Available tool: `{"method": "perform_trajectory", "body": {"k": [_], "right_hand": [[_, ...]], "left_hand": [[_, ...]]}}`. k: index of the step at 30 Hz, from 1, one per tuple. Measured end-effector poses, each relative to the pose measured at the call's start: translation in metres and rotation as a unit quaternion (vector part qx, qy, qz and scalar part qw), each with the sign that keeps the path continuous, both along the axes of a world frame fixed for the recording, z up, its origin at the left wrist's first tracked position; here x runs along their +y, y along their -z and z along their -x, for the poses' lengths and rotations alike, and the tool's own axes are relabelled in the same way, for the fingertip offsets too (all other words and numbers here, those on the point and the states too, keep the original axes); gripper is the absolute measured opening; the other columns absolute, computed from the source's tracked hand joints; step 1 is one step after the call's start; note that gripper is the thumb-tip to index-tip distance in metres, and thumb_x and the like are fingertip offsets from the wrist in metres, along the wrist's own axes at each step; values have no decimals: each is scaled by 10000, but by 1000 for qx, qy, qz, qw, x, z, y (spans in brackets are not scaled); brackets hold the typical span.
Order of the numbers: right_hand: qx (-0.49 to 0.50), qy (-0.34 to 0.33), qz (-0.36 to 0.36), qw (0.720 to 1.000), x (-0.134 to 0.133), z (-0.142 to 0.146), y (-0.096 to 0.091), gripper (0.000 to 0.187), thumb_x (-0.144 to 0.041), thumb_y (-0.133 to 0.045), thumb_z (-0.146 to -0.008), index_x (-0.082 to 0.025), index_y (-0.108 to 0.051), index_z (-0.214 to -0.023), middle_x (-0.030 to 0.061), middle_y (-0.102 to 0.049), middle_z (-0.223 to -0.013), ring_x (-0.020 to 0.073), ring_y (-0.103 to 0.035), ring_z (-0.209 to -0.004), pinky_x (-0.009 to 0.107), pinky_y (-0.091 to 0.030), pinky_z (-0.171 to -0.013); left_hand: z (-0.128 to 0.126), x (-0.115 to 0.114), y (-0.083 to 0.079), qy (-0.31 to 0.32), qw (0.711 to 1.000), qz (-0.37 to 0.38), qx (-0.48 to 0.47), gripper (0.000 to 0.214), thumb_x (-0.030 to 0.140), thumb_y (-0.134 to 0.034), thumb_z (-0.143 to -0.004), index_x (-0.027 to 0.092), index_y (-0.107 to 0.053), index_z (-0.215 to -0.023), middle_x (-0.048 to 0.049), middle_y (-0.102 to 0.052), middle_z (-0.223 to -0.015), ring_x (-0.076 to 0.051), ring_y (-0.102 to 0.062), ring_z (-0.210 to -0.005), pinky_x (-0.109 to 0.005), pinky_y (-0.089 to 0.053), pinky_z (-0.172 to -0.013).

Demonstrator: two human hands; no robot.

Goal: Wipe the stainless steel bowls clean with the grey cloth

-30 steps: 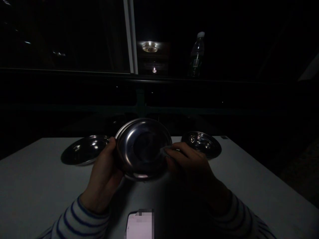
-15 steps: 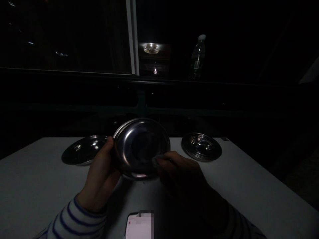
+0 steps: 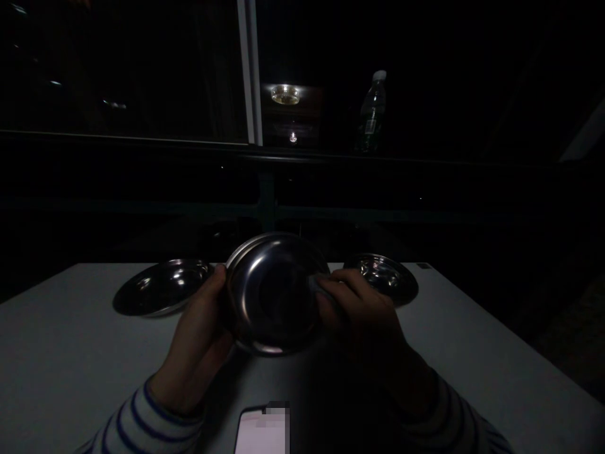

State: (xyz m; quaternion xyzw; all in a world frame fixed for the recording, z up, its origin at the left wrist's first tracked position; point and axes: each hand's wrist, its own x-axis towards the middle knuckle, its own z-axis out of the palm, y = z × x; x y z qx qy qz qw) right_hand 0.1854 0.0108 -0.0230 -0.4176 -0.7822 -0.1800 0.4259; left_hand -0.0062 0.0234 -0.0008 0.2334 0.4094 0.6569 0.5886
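Observation:
A round steel plate (image 3: 276, 293) is held tilted toward me above a white table (image 3: 70, 353). My left hand (image 3: 201, 343) grips its left rim, thumb on the edge. My right hand (image 3: 363, 309) is at the plate's right rim, fingers closed on a small pale cloth (image 3: 316, 285) pressed against the inner surface. Both wrists wear striped sleeves. The scene is very dim.
A second steel plate (image 3: 163, 287) lies on the table to the left and a third (image 3: 385, 277) to the right. A phone (image 3: 262, 432) lies near the front edge. A water bottle (image 3: 373, 113) stands on a dark ledge behind, by a window frame (image 3: 249, 69).
My right hand with the cloth slid down the plate's right side, then back up to the upper right rim. The plate shifted slightly right; my left hand kept its grip.

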Motion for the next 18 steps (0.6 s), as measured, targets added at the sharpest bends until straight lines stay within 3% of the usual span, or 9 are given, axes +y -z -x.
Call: {"method": "perform_trajectory", "body": {"k": [2,7,12,18], "right_hand": [[14,12,2,1000,1,-3,-2,216,-232,-451,-869,-155,-635,-954,58,-616,-878,127,-588,-711,239,-464,-593],[-63,-17,40,997,-3,-6,-7,221,-257,-438,-884,-171,-630,-948,50,-616,-896,116,-586,-704,219,-435,-547],[-20,15,24,999,1,-10,-8,203,-213,-445,-871,-161,-627,-947,52,-622,-883,132,-594,-738,235,-452,-611],[-67,3,66,996,-2,-14,-13,188,-223,-474,-860,-180,-625,-965,34,-623,-887,132,-594,-755,236,-444,-620]], "left_hand": [[-2,0,1,5,1000,9,8,194,245,-498,-837,147,-621,-723,-29,-653,-624,-144,-607,-511,-239,-487,-453],[-2,0,0,-14,1000,14,14,199,220,-476,-847,148,-620,-729,-21,-644,-600,-137,-599,-494,-236,-487,-448],[-4,-1,5,13,999,29,39,174,239,-522,-821,140,-611,-709,-29,-634,-581,-142,-589,-467,-233,-469,-418],[-6,-2,5,4,998,22,50,174,223,-501,-829,142,-620,-730,-31,-644,-598,-140,-599,-483,-230,-475,-431]]}}
